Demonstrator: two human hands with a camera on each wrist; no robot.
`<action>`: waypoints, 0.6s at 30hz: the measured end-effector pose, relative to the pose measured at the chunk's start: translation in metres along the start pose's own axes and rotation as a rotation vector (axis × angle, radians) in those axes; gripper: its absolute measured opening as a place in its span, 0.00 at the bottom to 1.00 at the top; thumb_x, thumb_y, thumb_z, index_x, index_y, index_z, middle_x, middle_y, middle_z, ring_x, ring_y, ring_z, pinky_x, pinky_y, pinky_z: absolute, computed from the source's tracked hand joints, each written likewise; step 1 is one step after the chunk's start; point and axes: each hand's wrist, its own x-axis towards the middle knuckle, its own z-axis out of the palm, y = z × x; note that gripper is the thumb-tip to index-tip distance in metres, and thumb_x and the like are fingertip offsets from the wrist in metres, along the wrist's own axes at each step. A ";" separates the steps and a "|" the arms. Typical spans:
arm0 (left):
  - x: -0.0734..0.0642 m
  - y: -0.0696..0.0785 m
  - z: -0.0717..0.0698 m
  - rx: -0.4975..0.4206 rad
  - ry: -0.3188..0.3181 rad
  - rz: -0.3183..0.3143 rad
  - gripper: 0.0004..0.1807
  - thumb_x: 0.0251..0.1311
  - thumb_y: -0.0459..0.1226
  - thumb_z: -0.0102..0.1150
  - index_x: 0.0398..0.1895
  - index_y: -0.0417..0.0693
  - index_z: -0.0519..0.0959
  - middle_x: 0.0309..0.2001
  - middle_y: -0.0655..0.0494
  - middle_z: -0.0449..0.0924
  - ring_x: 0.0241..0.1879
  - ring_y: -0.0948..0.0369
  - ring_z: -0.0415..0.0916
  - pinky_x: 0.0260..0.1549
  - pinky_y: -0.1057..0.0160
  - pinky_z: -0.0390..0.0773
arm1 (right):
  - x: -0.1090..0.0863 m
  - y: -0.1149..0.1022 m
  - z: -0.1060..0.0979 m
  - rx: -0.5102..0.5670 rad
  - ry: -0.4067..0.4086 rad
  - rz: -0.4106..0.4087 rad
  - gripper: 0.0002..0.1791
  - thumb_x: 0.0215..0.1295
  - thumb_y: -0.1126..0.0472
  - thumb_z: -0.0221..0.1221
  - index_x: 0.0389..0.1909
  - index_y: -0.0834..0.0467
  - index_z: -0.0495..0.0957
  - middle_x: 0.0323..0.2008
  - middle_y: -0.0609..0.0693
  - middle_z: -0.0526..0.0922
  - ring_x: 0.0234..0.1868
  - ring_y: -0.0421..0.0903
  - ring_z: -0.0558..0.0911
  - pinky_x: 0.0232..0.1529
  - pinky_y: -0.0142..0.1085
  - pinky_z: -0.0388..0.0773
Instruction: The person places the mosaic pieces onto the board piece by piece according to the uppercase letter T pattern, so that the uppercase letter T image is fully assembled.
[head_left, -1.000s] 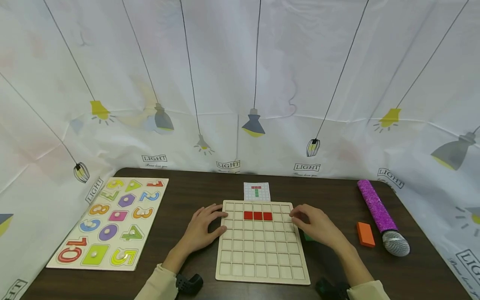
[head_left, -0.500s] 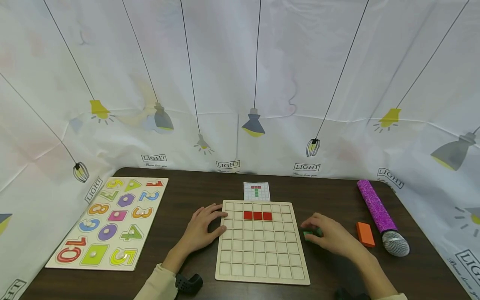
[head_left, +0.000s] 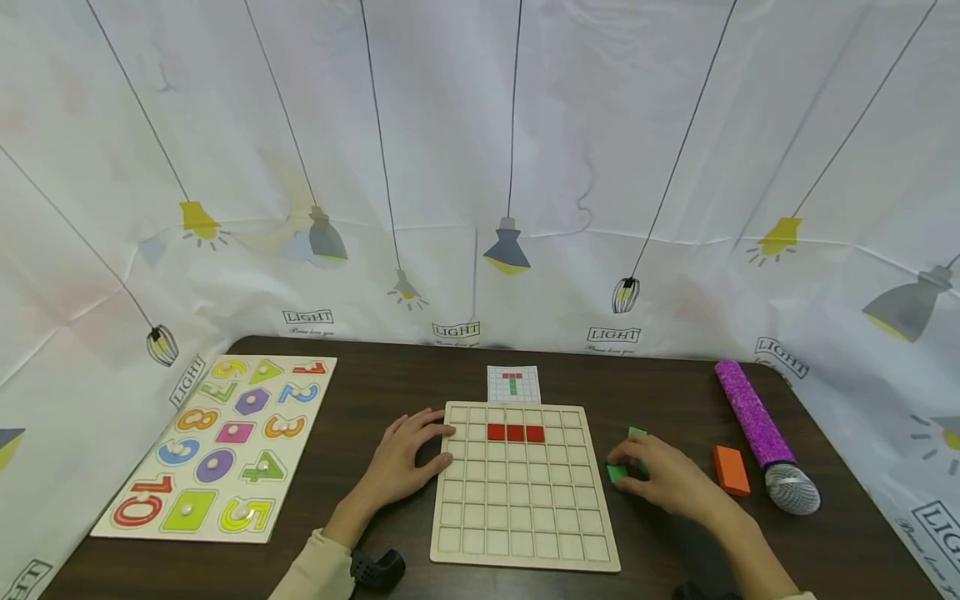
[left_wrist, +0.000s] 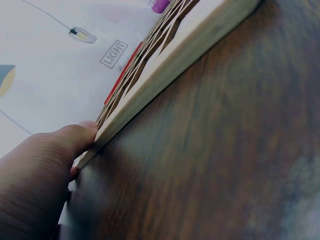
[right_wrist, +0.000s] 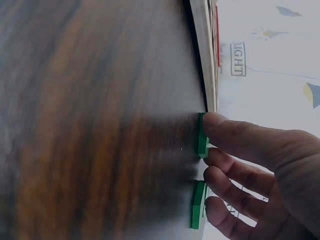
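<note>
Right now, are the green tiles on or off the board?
Off: two green tiles show beside the board, one pinched by the right hand.

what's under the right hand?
At least two green tiles, partly covered in the head view. Whether more lie beneath the right hand can't be seen.

Through the head camera I am watching a tabletop play corner: a white sheet [head_left: 442, 167] printed with hanging lamps [head_left: 507, 248] and LIGHT labels [head_left: 456, 330] is hanging around a dark wood-grain surface [head_left: 397, 375], where a number puzzle [head_left: 187, 477], a gridded board [head_left: 519, 495] and a glittery microphone [head_left: 762, 433] are lying. It is hiding the room beyond, leaving me unsure: home or studio.
</note>
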 end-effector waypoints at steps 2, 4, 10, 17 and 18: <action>0.000 0.000 0.000 -0.001 0.003 0.002 0.21 0.61 0.52 0.57 0.57 0.59 0.76 0.65 0.51 0.69 0.69 0.49 0.61 0.65 0.37 0.54 | 0.000 0.000 0.001 0.006 0.001 0.002 0.14 0.52 0.54 0.68 0.41 0.49 0.80 0.36 0.42 0.76 0.40 0.40 0.78 0.39 0.37 0.77; 0.000 0.000 -0.001 -0.004 0.010 0.006 0.21 0.61 0.51 0.58 0.57 0.59 0.77 0.65 0.51 0.69 0.68 0.48 0.61 0.65 0.37 0.54 | 0.000 0.000 0.001 0.006 0.001 0.000 0.15 0.52 0.54 0.69 0.41 0.49 0.80 0.36 0.42 0.76 0.37 0.38 0.76 0.36 0.34 0.75; -0.001 0.001 0.000 -0.021 0.025 0.016 0.21 0.61 0.51 0.58 0.56 0.58 0.77 0.65 0.50 0.69 0.68 0.47 0.61 0.65 0.36 0.53 | 0.002 -0.003 0.003 -0.004 0.019 0.033 0.11 0.53 0.56 0.68 0.38 0.49 0.80 0.34 0.41 0.76 0.41 0.42 0.79 0.35 0.35 0.75; 0.000 0.000 0.000 -0.017 0.009 0.010 0.22 0.62 0.52 0.57 0.57 0.59 0.76 0.65 0.50 0.69 0.69 0.47 0.60 0.65 0.36 0.53 | 0.004 -0.005 0.004 0.014 0.042 0.085 0.10 0.56 0.55 0.66 0.38 0.49 0.78 0.30 0.40 0.75 0.44 0.48 0.81 0.33 0.34 0.74; 0.000 0.000 0.000 -0.015 0.005 0.007 0.22 0.62 0.52 0.56 0.57 0.59 0.76 0.65 0.51 0.69 0.69 0.47 0.60 0.65 0.37 0.53 | 0.004 -0.006 0.004 0.019 0.049 0.087 0.10 0.56 0.55 0.65 0.39 0.50 0.78 0.30 0.40 0.76 0.39 0.44 0.80 0.32 0.32 0.73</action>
